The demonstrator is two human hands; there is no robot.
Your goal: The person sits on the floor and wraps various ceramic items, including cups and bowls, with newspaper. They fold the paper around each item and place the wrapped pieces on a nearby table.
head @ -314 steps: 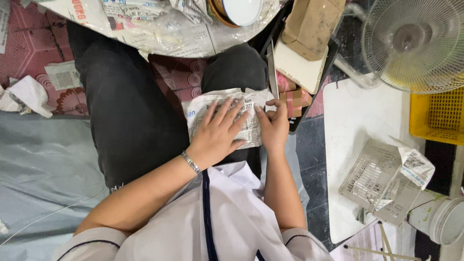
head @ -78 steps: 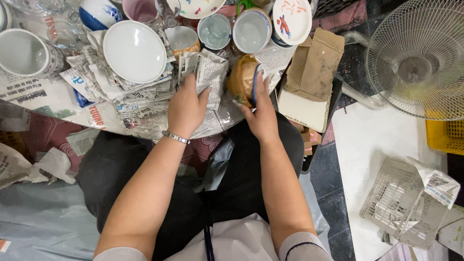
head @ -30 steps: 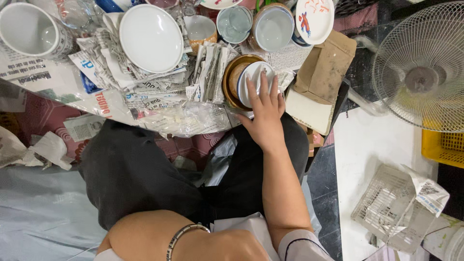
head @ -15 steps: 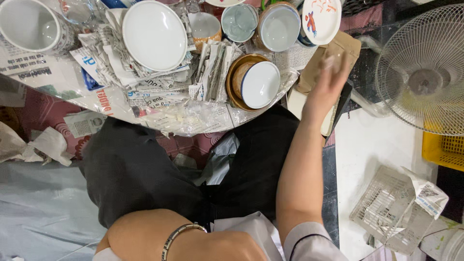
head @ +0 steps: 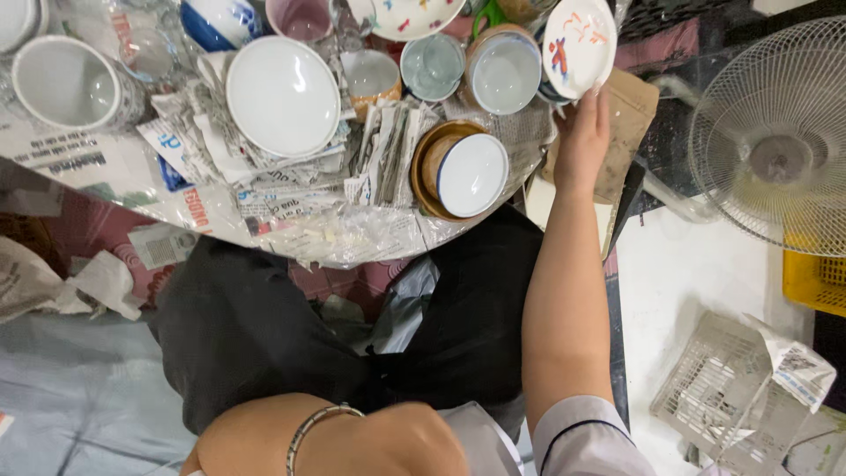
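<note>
A round table point(head: 115, 189) covered with newspaper sheets point(head: 264, 189) is positioned in front of the seated person's lap. A wide bowl point(head: 282, 95) is set on the papers left of centre, with a large cup point(head: 75, 84) further left. A small bowl point(head: 471, 174) is nested in a larger dish point(head: 429, 167) at the near right edge. Behind it, two cups point(head: 434, 66) are placed side by side. The right hand point(head: 583, 141) is raised beneath a tilted plate point(head: 579, 46) at the table's far right. A fan point(head: 775, 141) is located well to the right, a wire basket point(head: 718, 401) nearer on that side.

White short slvs w/ dark trim, silver bracelet point(head: 310, 432), black trousers point(head: 264, 335).
</note>
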